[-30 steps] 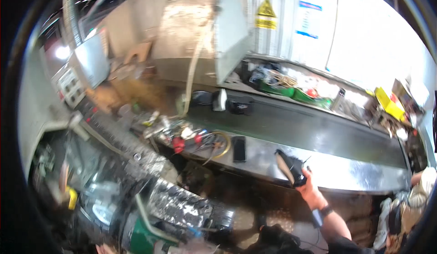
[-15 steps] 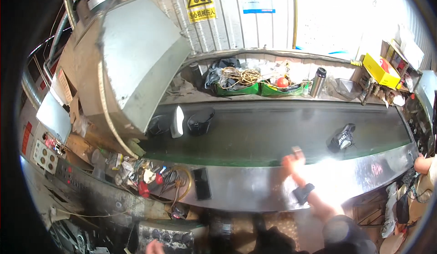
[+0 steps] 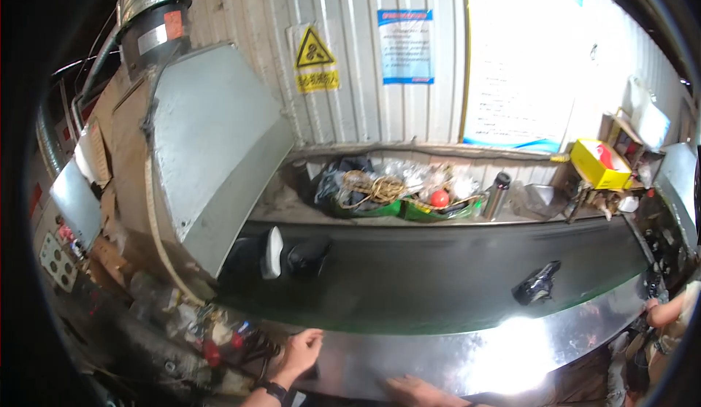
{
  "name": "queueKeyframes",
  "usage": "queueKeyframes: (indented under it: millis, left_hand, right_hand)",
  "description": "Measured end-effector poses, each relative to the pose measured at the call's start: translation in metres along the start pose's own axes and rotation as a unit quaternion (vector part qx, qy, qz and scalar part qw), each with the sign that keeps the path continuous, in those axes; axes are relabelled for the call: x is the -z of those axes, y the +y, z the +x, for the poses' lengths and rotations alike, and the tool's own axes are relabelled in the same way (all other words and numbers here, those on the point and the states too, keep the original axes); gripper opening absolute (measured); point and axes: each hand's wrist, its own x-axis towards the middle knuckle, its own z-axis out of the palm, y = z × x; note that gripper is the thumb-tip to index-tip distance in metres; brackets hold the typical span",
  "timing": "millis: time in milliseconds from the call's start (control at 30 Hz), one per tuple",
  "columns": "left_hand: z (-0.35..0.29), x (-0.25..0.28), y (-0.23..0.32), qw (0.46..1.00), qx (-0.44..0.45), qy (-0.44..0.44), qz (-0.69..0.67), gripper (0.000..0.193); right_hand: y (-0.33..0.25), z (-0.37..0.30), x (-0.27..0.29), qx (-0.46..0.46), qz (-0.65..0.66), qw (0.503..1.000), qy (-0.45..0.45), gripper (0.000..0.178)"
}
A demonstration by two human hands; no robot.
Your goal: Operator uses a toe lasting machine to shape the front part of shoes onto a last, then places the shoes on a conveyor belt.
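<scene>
My left hand [image 3: 303, 350], with a dark band on its wrist, is over the metal ledge at the front of the conveyor belt. Its fingers are curled together; whatever they may hold is hidden. Partly under it shows a dark edge of the phone [image 3: 310, 373]. My right hand [image 3: 412, 389] rests low over the ledge, fingers stretched out with nothing seen in them. On the dark belt [image 3: 423, 275], a black shoe with a white sole [image 3: 272, 254] stands on its side by another black shoe-like piece [image 3: 309, 256]. A shiny black shoe [image 3: 538, 284] lies farther right.
A large grey hood [image 3: 212, 129] covers the belt's left end. Behind the belt stand green bins [image 3: 372, 208] with cord and plastic, a steel flask [image 3: 497, 195] and a yellow box [image 3: 602, 164]. Clutter lies left of my hands. Another person's arm [image 3: 664, 312] shows at the right.
The view has tilted up. My right hand has drawn back from the belt's edge toward the near left. My left hand has risen onto the ledge by the phone. The shiny black shoe is slightly turned.
</scene>
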Motion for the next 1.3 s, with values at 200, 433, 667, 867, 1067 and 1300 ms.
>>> queueKeyframes:
  millis: [200, 433, 667, 867, 1067, 1300]
  left_hand:
    - [0.151, 0.011, -0.058, 0.985, -0.005, 0.016, 0.171, 0.045]
    - [0.272, 0.008, -0.074, 0.919, -0.056, -0.085, 0.380, 0.073]
    - [0.271, -0.020, 0.023, 0.942, -0.125, -0.309, 0.031, 0.026]
    - [0.327, 0.022, -0.116, 0.945, 0.096, 0.139, 0.281, 0.057]
    - [0.341, 0.044, -0.250, 0.927, 0.327, 0.106, 0.151, 0.121]
    - [0.247, 0.043, -0.144, 0.963, -0.022, -0.134, 0.232, 0.067]
  right_hand:
    - [-0.013, -0.003, 0.079, -0.379, 0.259, 0.864, 0.207, 0.058]
    - [-0.024, 0.042, 0.077, -0.402, 0.392, 0.789, 0.250, 0.063]
    - [-0.027, 0.120, 0.058, -0.423, 0.561, 0.656, 0.275, 0.091]
    - [-0.004, 0.119, 0.033, -0.469, 0.613, 0.538, 0.340, 0.066]
    - [0.032, 0.116, 0.047, -0.460, 0.605, 0.554, 0.340, 0.073]
    - [0.012, 0.043, 0.039, -0.485, 0.591, 0.557, 0.325, 0.084]
